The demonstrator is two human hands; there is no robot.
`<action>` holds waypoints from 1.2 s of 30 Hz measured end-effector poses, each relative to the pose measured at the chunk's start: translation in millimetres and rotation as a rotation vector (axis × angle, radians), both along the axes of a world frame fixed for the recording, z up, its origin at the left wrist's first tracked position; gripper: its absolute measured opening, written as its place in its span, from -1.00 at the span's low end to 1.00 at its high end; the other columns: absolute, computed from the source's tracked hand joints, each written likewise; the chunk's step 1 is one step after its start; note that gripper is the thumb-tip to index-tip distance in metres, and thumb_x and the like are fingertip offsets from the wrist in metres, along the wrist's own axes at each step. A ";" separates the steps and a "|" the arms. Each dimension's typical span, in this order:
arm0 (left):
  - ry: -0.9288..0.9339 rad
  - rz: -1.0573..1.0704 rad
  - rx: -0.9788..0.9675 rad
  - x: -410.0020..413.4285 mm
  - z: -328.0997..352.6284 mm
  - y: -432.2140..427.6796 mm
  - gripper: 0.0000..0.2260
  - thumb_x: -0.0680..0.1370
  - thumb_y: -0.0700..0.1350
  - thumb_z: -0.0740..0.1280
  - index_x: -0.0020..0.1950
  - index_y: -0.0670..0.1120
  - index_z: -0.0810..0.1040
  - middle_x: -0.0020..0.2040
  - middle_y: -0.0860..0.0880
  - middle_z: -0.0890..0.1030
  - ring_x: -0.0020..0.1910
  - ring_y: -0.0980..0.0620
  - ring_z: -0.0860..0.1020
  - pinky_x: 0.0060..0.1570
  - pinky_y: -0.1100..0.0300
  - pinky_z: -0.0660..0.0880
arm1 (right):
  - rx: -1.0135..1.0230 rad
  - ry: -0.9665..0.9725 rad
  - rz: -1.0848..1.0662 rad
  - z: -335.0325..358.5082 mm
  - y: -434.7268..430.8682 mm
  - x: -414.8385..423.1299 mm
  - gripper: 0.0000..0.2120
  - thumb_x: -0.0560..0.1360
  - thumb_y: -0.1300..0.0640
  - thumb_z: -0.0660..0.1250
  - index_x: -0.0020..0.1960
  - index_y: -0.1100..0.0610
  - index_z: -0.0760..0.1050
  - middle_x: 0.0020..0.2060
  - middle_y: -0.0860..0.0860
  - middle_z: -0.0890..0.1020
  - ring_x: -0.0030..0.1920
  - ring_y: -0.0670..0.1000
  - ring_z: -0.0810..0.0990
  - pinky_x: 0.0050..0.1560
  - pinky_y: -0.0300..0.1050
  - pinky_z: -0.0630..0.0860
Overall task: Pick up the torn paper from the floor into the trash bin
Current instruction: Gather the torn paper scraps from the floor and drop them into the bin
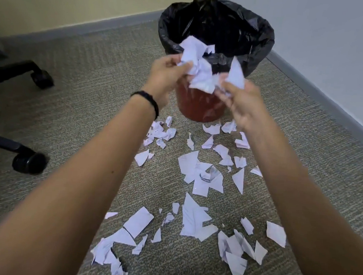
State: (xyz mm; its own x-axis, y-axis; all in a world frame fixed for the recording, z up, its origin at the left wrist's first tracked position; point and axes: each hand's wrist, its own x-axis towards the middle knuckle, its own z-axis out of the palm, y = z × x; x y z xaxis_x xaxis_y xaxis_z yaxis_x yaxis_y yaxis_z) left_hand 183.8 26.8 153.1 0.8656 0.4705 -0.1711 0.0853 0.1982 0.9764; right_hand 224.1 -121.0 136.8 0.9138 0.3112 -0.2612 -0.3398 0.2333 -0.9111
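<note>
The trash bin (pixel 200 104) stands behind the torn paper (pixel 194 220) on the carpet (pixel 84 70), chair casters (pixel 29 162) left

Premises read as an office room. Low-pile grey-green commercial carpet (pixel 95 71) covers the floor beneath and all around my fingers (pixel 182 67). Well to their left stand two black legs of a swivel chair base (pixel 9 70), each ending in a caster (pixel 29 162). Just beyond my fingers, a small trash bin (pixel 200 104) with a black liner bag (pixel 227 22) sits in a corner of plain painted walls (pixel 312 28) edged with grey baseboard (pixel 98 26).
</note>
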 end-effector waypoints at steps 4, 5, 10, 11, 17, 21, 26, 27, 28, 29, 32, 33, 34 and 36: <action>-0.081 0.071 -0.188 23.8 35.2 3.4 -0.83 0.58 -0.35 0.21 -0.20 -0.24 0.46 -0.34 -0.10 0.62 -0.33 0.06 0.59 -0.30 0.32 0.58 | 0.247 -0.003 -0.095 38.5 17.0 28.1 -0.91 0.53 0.41 0.21 0.01 0.31 0.45 -0.13 0.12 0.53 -0.12 0.00 0.58 0.17 -0.11 0.53; -0.120 0.087 -0.287 29.3 44.6 1.4 -0.77 0.61 -0.30 0.17 -0.22 -0.25 0.49 -0.33 -0.14 0.61 -0.29 0.01 0.58 -0.23 0.26 0.59 | 0.292 0.042 -0.105 46.6 23.5 38.7 -0.83 0.53 0.36 0.25 0.11 0.31 0.42 -0.04 0.15 0.50 -0.02 0.06 0.56 0.23 0.02 0.49; -0.268 -0.016 -0.470 40.1 74.8 -8.8 -0.46 0.66 0.01 0.08 0.55 -0.16 -0.04 0.47 -0.33 0.13 0.41 -0.31 0.27 0.36 -0.13 0.29 | 0.223 0.105 -0.002 70.8 31.2 62.5 -0.59 0.30 0.25 0.43 0.12 0.23 0.44 0.38 0.15 0.27 0.41 0.29 0.25 0.24 0.42 0.32; -0.249 -0.039 -0.337 39.5 74.4 -7.9 -0.45 0.65 -0.01 0.10 0.55 -0.14 -0.08 0.52 -0.30 0.05 0.47 -0.28 0.17 0.39 -0.12 0.27 | 0.195 0.084 0.014 74.5 30.6 60.8 -0.69 0.40 0.28 0.33 0.13 0.24 0.41 0.39 0.19 0.24 0.43 0.33 0.18 0.27 0.41 0.29; -0.146 0.016 0.150 15.9 36.5 5.2 -0.69 0.64 -0.15 0.14 0.39 -0.09 0.35 0.16 0.02 0.50 0.20 0.05 0.49 0.23 0.13 0.47 | 0.051 -0.088 0.029 54.6 10.8 40.8 -0.52 0.56 0.31 0.14 0.46 0.14 0.19 0.29 0.17 0.37 0.33 0.22 0.41 0.18 0.16 0.52; 0.041 -0.038 0.394 -21.3 -23.3 9.1 -0.70 0.63 -0.18 0.15 0.36 -0.07 0.41 0.21 0.02 0.52 0.17 0.09 0.48 0.11 0.25 0.50 | -0.052 -0.097 0.053 7.3 -9.6 9.3 -0.77 0.59 0.30 0.11 0.18 0.15 0.44 0.07 0.06 0.58 0.07 0.02 0.61 0.07 -0.10 0.59; 0.326 -0.337 0.657 -87.7 -118.0 10.6 -0.74 0.62 -0.14 0.19 0.30 -0.03 0.46 0.30 -0.01 0.48 0.20 0.04 0.49 0.04 0.26 0.45 | -0.382 0.020 0.156 -91.2 -34.4 -27.6 -0.85 0.58 0.24 0.19 0.03 0.09 0.51 0.10 0.10 0.62 0.00 0.01 0.61 0.04 -0.10 0.58; 0.362 -0.375 0.730 -100.5 -133.1 11.1 -0.77 0.62 -0.13 0.18 0.26 0.00 0.49 0.29 -0.02 0.49 0.22 0.02 0.49 0.09 0.20 0.45 | -0.473 0.021 0.212 -111.2 -39.6 -33.3 -0.87 0.57 0.20 0.21 0.05 0.07 0.51 0.12 0.08 0.60 0.03 -0.01 0.58 0.05 -0.11 0.55; 0.390 -0.425 0.808 -112.7 -145.8 10.7 -0.79 0.62 -0.12 0.17 0.21 0.04 0.50 0.29 -0.03 0.48 0.24 0.00 0.49 0.17 0.12 0.45 | -0.555 0.006 0.265 -132.1 -45.1 -38.7 -0.84 0.57 0.19 0.23 0.12 0.07 0.50 0.15 0.03 0.57 0.08 -0.02 0.54 0.06 -0.12 0.50; 0.409 -0.491 0.895 -123.7 -157.3 9.8 -0.79 0.62 -0.13 0.16 0.20 0.05 0.49 0.32 -0.03 0.45 0.27 -0.01 0.46 0.25 0.08 0.42 | -0.617 -0.022 0.308 -151.1 -51.0 -44.2 -0.77 0.56 0.19 0.25 0.20 0.07 0.48 0.17 0.00 0.51 0.15 -0.02 0.49 0.09 -0.11 0.44; 0.492 -0.757 1.218 -156.2 -187.7 6.8 -0.60 0.62 -0.13 0.16 0.47 -0.01 0.26 0.51 -0.07 0.20 0.47 -0.07 0.23 0.45 0.04 0.22 | -0.827 -0.248 0.444 -200.5 -66.2 -60.7 -0.53 0.49 0.16 0.36 0.37 0.09 0.34 0.34 0.09 0.35 0.39 0.08 0.29 0.31 -0.02 0.31; 0.513 -0.854 1.316 -166.6 -196.5 7.0 -0.53 0.62 -0.10 0.15 0.52 0.03 0.14 0.55 -0.06 0.07 0.52 -0.08 0.11 0.49 0.01 0.13 | -0.902 -0.313 0.490 -212.2 -69.4 -65.5 -0.46 0.47 0.13 0.39 0.40 0.08 0.30 0.38 0.12 0.30 0.43 0.11 0.24 0.36 0.01 0.28; 0.540 -0.945 1.392 -175.8 -203.3 8.0 -0.49 0.63 -0.05 0.13 0.54 0.06 0.02 0.57 -0.05 -0.05 0.54 -0.08 0.01 0.50 -0.02 0.06 | -0.971 -0.343 0.522 -221.5 -71.5 -69.2 -0.41 0.46 0.09 0.40 0.43 0.06 0.26 0.41 0.14 0.24 0.46 0.14 0.18 0.39 0.06 0.26; 0.610 -1.081 1.475 -192.4 -210.3 11.9 -0.45 0.64 0.01 0.08 0.54 0.09 -0.15 0.56 -0.07 -0.22 0.55 -0.11 -0.12 0.50 -0.05 -0.03 | -1.094 -0.354 0.569 -230.3 -71.2 -77.1 -0.33 0.45 0.01 0.39 0.47 0.01 0.18 0.49 0.16 0.09 0.51 0.18 0.02 0.43 0.15 0.19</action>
State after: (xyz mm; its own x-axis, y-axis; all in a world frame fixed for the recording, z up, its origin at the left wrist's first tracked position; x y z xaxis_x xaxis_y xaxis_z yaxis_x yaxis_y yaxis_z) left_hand -8.7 38.7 -57.2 0.8308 -0.1091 -0.5458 -0.0694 -0.9933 0.0929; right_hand 147.1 -192.2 -93.4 0.7954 0.4570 -0.3980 0.1546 -0.7880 -0.5959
